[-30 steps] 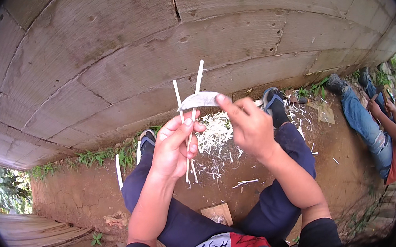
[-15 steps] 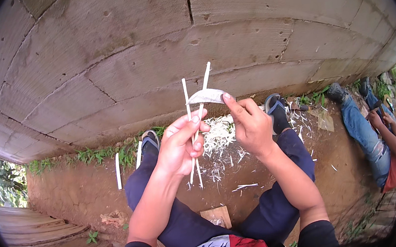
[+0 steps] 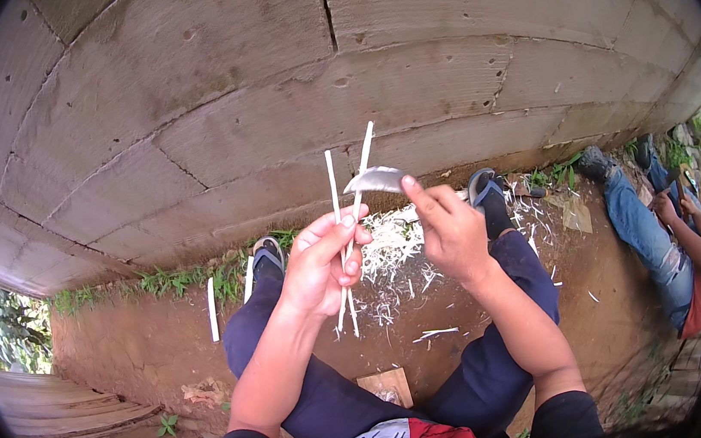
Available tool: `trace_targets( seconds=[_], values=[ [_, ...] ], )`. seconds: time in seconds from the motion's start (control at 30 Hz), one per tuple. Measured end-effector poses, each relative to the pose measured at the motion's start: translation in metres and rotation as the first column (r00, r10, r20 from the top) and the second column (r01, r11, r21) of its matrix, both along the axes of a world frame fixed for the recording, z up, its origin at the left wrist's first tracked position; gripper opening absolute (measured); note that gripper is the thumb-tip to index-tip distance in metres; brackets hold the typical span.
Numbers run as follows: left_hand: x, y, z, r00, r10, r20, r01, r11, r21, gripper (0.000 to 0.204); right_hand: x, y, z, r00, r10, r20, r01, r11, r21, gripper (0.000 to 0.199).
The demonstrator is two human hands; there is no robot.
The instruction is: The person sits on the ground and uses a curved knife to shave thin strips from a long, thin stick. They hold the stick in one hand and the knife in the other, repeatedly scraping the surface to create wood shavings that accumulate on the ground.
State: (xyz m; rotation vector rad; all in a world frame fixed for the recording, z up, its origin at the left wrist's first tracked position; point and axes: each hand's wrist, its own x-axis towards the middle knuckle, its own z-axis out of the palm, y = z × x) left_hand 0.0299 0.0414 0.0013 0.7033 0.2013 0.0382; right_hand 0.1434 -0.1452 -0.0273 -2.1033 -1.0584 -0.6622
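Concrete block wall [image 3: 269,107] fills the background, bare reddish dirt ground [image 3: 123,349] below it, person seated with legs in dark trousers stretched toward the wall.

Left hand [image 3: 321,265]: fingers curled and pressed around two thin pale sticks [image 3: 338,220], thumb on top. Sticks run up past the fingertips and out below the palm. One stands near upright, the other leans right at the top, so they fan apart above the grip.

Right hand [image 3: 451,229]: closed on the handle end of a small knife [image 3: 376,180], thumb and forefinger extended along it. Blade sits just above and left of this hand, touching the leaning stick near its upper part.

Change over the last second: both hands have lifted slightly and shifted right; blade has moved from near the stick tips to lower on the leaning one, closer to the left fingertips. Looks like a paring stroke along the stick is under way, toward the holding hand.

Beyond the hands, on the ground between the feet: pile of pale shavings [image 3: 389,258]. More cut sticks [image 3: 212,308] lie left of the left hand, near the sandal [image 3: 266,250]. Another person [image 3: 673,243] sits well right of the right hand.
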Motion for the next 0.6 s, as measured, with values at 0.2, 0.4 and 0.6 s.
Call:
trace_targets(
  seconds=[0.2, 0.4, 0.6],
  values=[
    [-0.0030, -0.0005, -0.0022, 1.000, 0.003, -0.001, -0.003, 1.000, -0.007, 0.022, 0.0044, 0.0030, 0.0022, 0.998, 0.042, 0.038, -0.043, 0.999, 0.034, 0.064],
    [-0.0037, -0.0001, -0.0044, 0.999, -0.015, -0.038, 0.014, 1.000, -0.004, 0.026, -0.0026, 0.0072, -0.0024, 0.999, -0.005, 0.033, 0.005, 1.000, 0.017, 0.067],
    [-0.0028, -0.0011, -0.0048, 0.998, 0.012, -0.062, -0.011, 1.000, 0.011, 0.023, -0.0027, 0.0076, -0.0028, 0.998, 0.037, 0.049, -0.039, 0.999, 0.031, 0.073]
  ],
)
